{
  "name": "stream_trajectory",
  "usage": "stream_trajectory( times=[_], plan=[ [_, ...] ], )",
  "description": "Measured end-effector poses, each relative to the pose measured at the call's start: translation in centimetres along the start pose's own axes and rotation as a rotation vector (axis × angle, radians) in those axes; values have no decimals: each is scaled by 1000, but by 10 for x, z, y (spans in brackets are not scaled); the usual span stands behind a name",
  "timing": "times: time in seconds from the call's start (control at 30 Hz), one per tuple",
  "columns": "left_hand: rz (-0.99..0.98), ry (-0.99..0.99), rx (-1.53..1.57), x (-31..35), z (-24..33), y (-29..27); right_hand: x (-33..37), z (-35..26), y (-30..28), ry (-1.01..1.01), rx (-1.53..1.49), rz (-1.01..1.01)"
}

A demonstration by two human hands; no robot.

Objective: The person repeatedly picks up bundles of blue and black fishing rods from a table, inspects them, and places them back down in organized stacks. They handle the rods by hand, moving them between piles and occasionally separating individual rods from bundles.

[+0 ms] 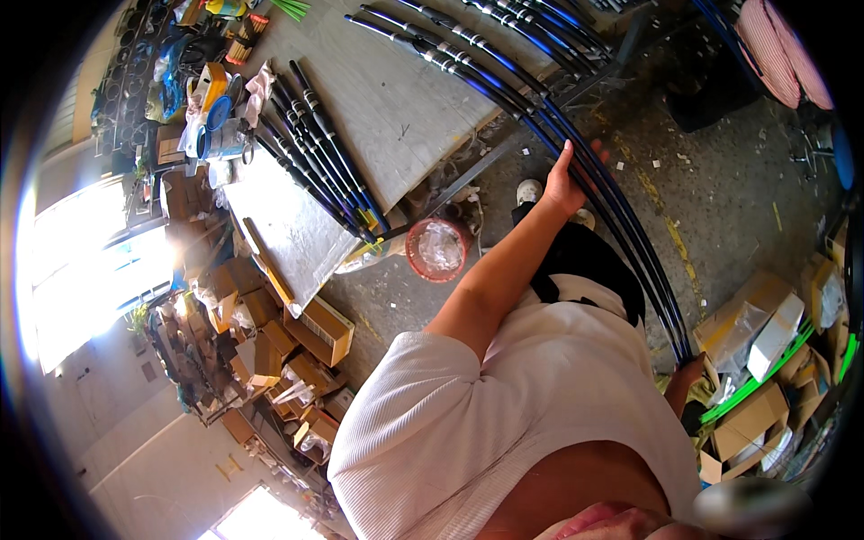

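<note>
A few long, dark blue and black fishing rods (pixel 623 202) run diagonally from over the table down to my right side. My left hand (pixel 567 187) is around them partway along, thumb up on the near side and fingertips showing beyond the rods. Down at my right hip, my right hand (pixel 688 371) is closed around their lower ends; part of it is in shadow. The reel seats and dark grips of these rods lie toward the far edge of the view, over the tabletop. More fishing rods (pixel 558 40) lie beside them at the far right of the table.
A grey table (pixel 387 99) carries another bundle of rods (pixel 315 148) on its left. A red bin (pixel 437 250) lined with plastic stands by the table edge. Cardboard boxes (pixel 751 418) and green strips are at my right; more cartons (pixel 261 355) pile up at left.
</note>
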State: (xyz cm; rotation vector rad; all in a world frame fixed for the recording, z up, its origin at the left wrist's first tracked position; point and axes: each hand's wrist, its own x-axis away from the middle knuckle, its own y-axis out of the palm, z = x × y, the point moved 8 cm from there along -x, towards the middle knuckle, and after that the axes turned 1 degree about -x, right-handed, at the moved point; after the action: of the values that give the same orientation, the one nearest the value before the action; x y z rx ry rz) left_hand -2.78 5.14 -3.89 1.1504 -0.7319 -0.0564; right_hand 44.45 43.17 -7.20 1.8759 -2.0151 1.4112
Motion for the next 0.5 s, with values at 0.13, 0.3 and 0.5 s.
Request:
stream_trajectory(
  times=[0.13, 0.3, 0.5],
  plan=[
    [-37, 12, -23, -1, -1, 4, -24, 10, -5, 21, 18, -10],
    [-4, 15, -5, -1, -2, 7, -20, 5, -2, -14, 32, -10],
    [-23, 24, 39, -9, -2, 2, -25, -17, 11, -99, 7, -44]
  ],
)
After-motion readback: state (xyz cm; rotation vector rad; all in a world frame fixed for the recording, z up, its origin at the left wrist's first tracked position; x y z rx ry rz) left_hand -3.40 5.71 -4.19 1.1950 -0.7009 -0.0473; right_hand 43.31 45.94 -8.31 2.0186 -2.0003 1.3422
